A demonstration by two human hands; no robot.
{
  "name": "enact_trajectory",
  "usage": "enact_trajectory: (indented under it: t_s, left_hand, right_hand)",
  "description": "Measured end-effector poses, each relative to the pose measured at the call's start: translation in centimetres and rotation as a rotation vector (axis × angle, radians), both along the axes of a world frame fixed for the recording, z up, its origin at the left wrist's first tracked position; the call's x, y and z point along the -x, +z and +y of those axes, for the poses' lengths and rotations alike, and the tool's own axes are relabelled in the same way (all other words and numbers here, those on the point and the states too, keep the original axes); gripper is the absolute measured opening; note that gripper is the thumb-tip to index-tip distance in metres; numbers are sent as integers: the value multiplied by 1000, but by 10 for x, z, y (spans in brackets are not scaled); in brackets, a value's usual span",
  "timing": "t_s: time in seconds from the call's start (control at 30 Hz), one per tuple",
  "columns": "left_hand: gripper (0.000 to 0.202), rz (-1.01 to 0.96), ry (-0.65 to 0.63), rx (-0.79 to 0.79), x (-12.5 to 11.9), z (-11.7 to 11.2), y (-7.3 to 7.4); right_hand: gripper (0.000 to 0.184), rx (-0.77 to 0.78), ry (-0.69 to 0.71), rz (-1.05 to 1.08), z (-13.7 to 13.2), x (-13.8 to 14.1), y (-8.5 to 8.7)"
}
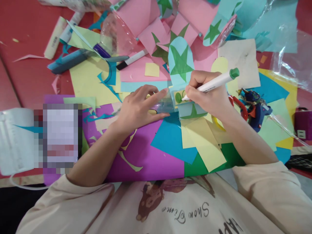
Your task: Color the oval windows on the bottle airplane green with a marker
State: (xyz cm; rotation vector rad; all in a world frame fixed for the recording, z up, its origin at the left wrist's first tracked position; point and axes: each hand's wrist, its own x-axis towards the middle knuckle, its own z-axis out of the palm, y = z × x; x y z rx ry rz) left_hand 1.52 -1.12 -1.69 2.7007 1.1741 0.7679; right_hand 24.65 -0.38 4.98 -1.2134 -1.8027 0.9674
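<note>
My right hand (207,94) is closed around a white marker (214,81) with a green end. The marker's tip touches a small yellow piece beside a green oval (178,97), on light blue paper (192,111) with green stars. My left hand (141,105) has its thumb and index finger stretched to either side of a clear plastic container (162,105) lying on its side, seemingly holding it steady. The container's left end is hidden under the hand. Just above the drawing stands a rounded light blue piece with a green star (180,61).
Purple paper (151,156), yellow strips (209,146) and blue scraps cover the near table. Red-handled scissors (240,107) and a blue tool lie right of my right hand. A black-capped marker (131,59) lies beyond. A phone-like device (62,135) is at left.
</note>
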Motion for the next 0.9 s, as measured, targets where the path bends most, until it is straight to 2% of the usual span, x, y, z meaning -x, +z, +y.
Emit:
enact_trajectory:
  t_s: [0.23, 0.43, 0.6, 0.7, 0.83, 0.9]
  left_hand:
    - [63, -13, -3, -88, -1, 1, -3]
    - [62, -35, -19, -83, -1, 1, -1]
    - [62, -22, -21, -93, 0, 2, -1]
    - [62, -34, -20, -117, 1, 3, -1]
    - [61, -58, -28, -129, 1, 3, 0]
    - [60, -58, -33, -134, 0, 2, 1]
  right_hand:
    - [33, -76, -9, 30, 1, -1, -3]
    - [36, -31, -1, 63, 1, -1, -4]
    - [31, 51, 0, 291, 3, -3, 2]
    - [33, 47, -27, 416, 6, -6, 8]
    - [14, 11, -32, 360, 8, -11, 11]
    - [14, 27, -6, 304, 9, -12, 9]
